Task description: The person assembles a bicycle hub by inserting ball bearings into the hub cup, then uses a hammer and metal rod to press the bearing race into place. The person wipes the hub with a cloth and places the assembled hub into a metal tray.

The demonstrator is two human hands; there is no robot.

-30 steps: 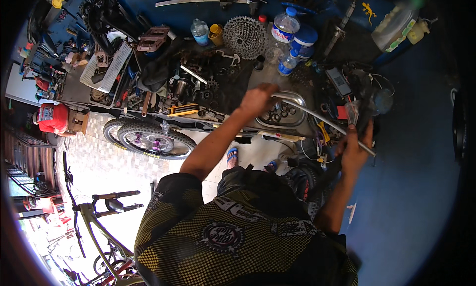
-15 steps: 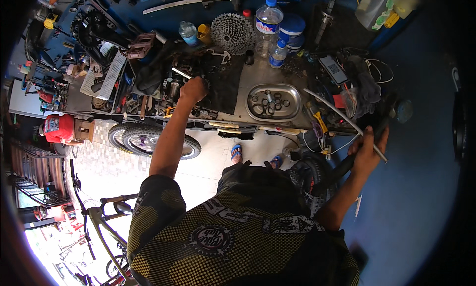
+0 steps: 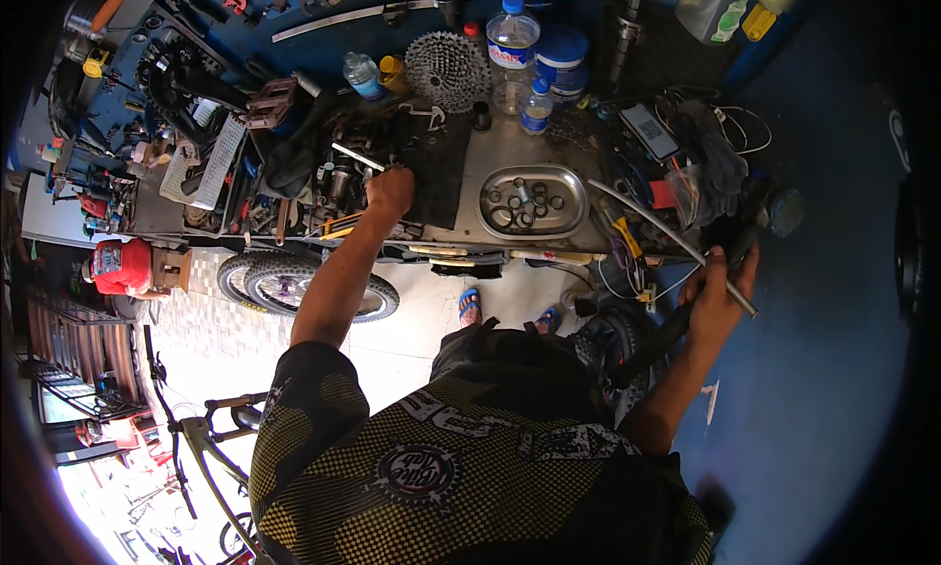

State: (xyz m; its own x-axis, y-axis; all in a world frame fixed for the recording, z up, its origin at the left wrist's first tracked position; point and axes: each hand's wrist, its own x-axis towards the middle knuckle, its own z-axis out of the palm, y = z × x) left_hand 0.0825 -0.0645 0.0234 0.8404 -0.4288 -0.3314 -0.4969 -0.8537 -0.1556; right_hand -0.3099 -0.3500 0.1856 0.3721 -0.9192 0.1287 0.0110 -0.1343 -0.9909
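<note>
My left hand (image 3: 391,193) is closed at the bench's front edge, over a black mat (image 3: 438,185). A short silver bar (image 3: 357,156) runs from its fingers toward the far left; the bar's near end is hidden by the hand. My right hand (image 3: 718,300) is wrapped round a long grey metal tube (image 3: 655,224). This tube slants from beside the tray up to the hand, and its near end sticks out past the fingers. Behind that hand runs a thick dark tube-like thing (image 3: 676,328); whether the hand touches it I cannot tell.
An oval metal tray (image 3: 487,227) with several rings stands mid-bench. Behind it are a bicycle cassette (image 3: 448,72), bottles (image 3: 513,41) and a blue tub (image 3: 564,65). A phone (image 3: 648,132) lies right. Bicycle wheels (image 3: 284,286) stand below; a person in red (image 3: 123,266) is far left.
My left hand has shifted slightly right and nearer me, and more of the silver bar shows. My right hand keeps its hold on the tube. The whole view has shifted a little.
</note>
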